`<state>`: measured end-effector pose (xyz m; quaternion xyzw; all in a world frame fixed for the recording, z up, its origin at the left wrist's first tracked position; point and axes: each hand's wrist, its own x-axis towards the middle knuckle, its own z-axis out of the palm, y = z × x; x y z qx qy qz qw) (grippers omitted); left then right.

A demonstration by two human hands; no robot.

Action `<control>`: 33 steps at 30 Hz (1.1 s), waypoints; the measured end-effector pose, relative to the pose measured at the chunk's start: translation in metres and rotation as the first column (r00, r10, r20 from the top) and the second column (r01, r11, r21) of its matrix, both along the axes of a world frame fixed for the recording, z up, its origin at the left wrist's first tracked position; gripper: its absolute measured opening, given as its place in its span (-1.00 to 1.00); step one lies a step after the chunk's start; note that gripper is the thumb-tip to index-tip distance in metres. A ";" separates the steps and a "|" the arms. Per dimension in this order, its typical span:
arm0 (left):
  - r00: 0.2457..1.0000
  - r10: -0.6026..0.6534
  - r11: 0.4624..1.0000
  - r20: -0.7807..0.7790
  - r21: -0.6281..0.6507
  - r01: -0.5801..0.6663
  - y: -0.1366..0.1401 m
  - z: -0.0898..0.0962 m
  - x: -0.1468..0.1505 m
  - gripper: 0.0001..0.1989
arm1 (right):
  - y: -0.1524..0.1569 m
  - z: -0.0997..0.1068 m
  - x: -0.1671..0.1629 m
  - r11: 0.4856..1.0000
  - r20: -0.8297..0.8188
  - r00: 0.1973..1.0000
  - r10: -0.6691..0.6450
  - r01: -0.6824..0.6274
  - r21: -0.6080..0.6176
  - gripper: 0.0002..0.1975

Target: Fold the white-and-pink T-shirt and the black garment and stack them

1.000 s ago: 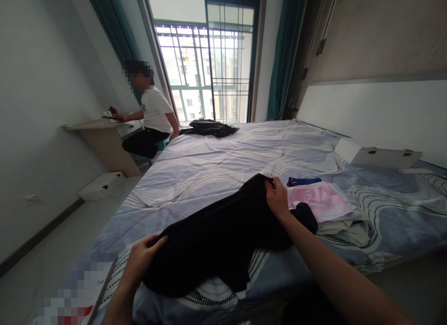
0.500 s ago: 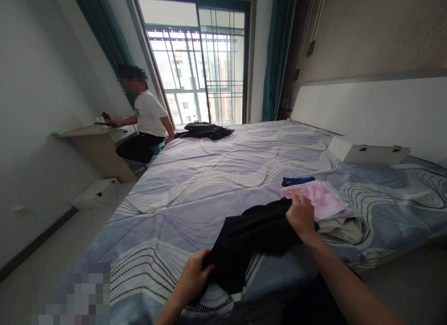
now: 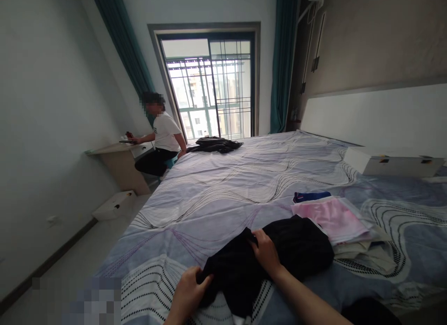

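Note:
A black garment (image 3: 293,248) lies rumpled on the near part of the bed; I cannot make out what kind it is. My left hand (image 3: 192,285) pinches its left end between thumb and fingers. Farther along the upper edge, my right hand (image 3: 263,250) is closed on the cloth near its middle. Against the garment's right end rests a folded pink and white cloth (image 3: 333,218), on top of pale folded fabric (image 3: 377,253). Just behind sits a small folded blue piece of clothing (image 3: 312,196).
A patterned grey-blue sheet (image 3: 223,180) covers the bed. Dark clothes (image 3: 218,144) are heaped at its far edge, beside a seated person (image 3: 166,134) at a desk (image 3: 118,162). One white box (image 3: 391,162) stands on the bed's right, another white box (image 3: 115,206) on the floor.
My right hand has moved left along the black garment, from its right end to near its middle. My left hand keeps its grip. The view has tilted up.

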<state>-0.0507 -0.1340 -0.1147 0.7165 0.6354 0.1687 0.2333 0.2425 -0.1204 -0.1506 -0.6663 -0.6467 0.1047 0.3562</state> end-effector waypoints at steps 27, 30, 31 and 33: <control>0.637 0.061 0.928 0.769 0.190 -0.319 -0.009 0.047 -0.005 -0.68 | -0.053 0.162 0.088 0.920 -0.068 0.968 0.242 -0.207 0.333 -0.95; 0.628 0.081 0.894 0.774 0.223 -0.390 -0.014 0.052 -0.012 -0.70 | -0.059 0.164 0.086 0.919 -0.101 0.962 0.252 -0.205 0.337 -0.92; 0.646 0.075 0.873 0.760 0.262 -0.410 -0.016 0.055 -0.015 -0.72 | -0.060 0.165 0.087 0.920 -0.128 0.967 0.221 -0.163 0.358 -0.86; 0.708 0.061 0.818 0.704 0.371 -0.439 -0.019 0.065 -0.022 -0.77 | -0.063 0.168 0.091 0.922 -0.200 0.969 0.142 -0.057 0.382 -0.74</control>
